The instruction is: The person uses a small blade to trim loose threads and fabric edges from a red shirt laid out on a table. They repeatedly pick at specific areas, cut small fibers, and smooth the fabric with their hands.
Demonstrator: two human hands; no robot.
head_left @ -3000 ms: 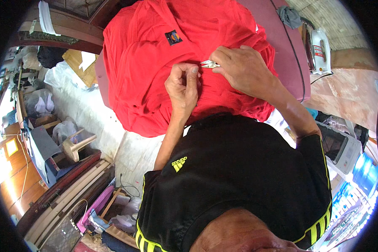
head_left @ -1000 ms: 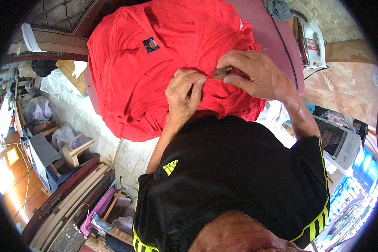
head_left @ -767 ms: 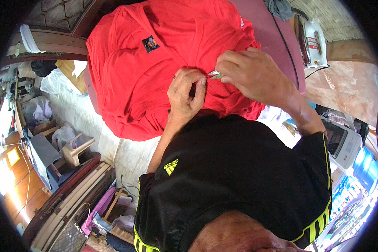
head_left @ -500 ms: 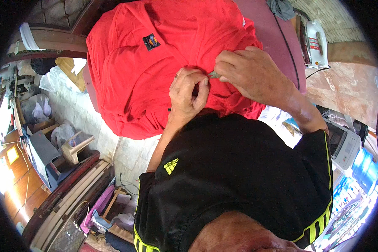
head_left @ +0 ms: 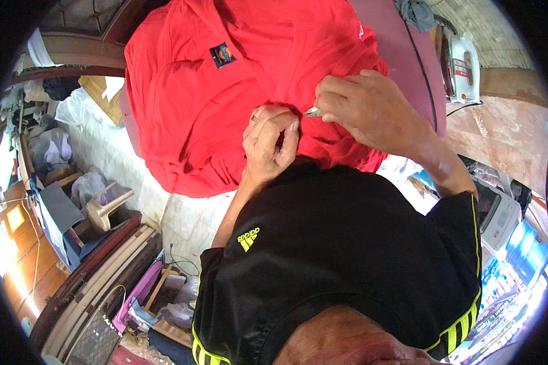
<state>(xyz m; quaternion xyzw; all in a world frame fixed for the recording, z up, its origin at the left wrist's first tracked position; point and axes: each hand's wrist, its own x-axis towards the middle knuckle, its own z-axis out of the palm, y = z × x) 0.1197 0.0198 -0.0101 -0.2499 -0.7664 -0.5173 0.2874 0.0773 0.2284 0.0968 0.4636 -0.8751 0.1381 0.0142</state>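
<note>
A large red garment (head_left: 182, 103) lies in loose folds in front of me, with a small dark label (head_left: 222, 55) on its upper part. My left hand (head_left: 271, 141) is closed, thumb against fingers, pinching a bit of the red cloth. Close on its right, my right hand (head_left: 362, 109) is closed around thread snips (head_left: 313, 112). Only their short metal tip shows, pointing left toward the left fingertips with a small space between. The rest of the tool is hidden inside the right hand.
Under the garment is a mauve padded surface (head_left: 429, 79) with a dark cord along it. A clothes iron (head_left: 464, 68) stands at the far right. A grey-white machine (head_left: 498, 219) is at the right. Left are a beige stool part (head_left: 109, 207), plastic bags (head_left: 82, 112) and stacked boards (head_left: 97, 277).
The snips' tip has drawn slightly right, away from the left fingertips, and more of its metal shows. The left hand keeps its pinch, a little lower left.
</note>
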